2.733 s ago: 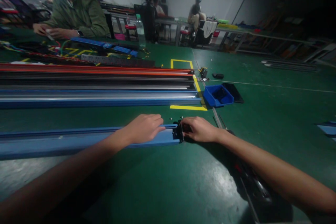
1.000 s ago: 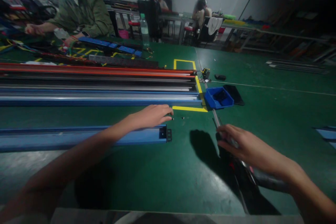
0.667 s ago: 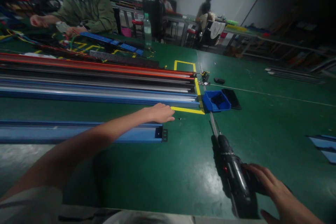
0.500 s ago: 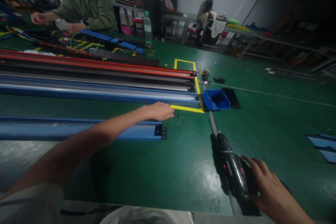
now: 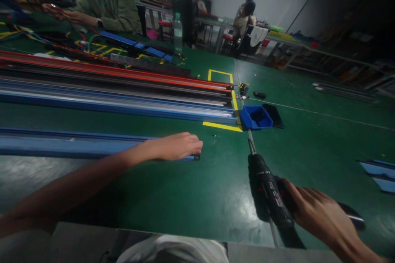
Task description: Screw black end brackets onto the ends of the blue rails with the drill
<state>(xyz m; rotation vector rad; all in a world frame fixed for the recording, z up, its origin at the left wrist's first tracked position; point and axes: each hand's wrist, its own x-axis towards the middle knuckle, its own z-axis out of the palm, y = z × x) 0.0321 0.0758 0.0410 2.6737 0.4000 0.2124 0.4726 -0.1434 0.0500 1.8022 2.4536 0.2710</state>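
My right hand (image 5: 324, 213) is wrapped around the handle of a black cordless drill (image 5: 271, 193), which lies on its side with its chuck pointing away from me. My left hand (image 5: 182, 146) lies over the near end of a blue metal channel (image 5: 77, 144), covering most of its black end cap (image 5: 196, 157). Its fingers are curled and pressed together; whatever they may hold is hidden. Just beyond them, small dark bits (image 5: 215, 135) rest on the green table (image 5: 222, 189).
A blue parts bin (image 5: 257, 117) stands beyond the drill, beside several long rails (image 5: 123, 104) and yellow tape (image 5: 222, 126). Blue pieces (image 5: 379, 172) lie at the right. Across the table sits a person in a green jacket (image 5: 120, 8), near a water bottle (image 5: 178, 33).
My left hand has come back from beside the small bits onto the channel's end. My right hand has closed around the drill's handle, which it was only reaching for before.
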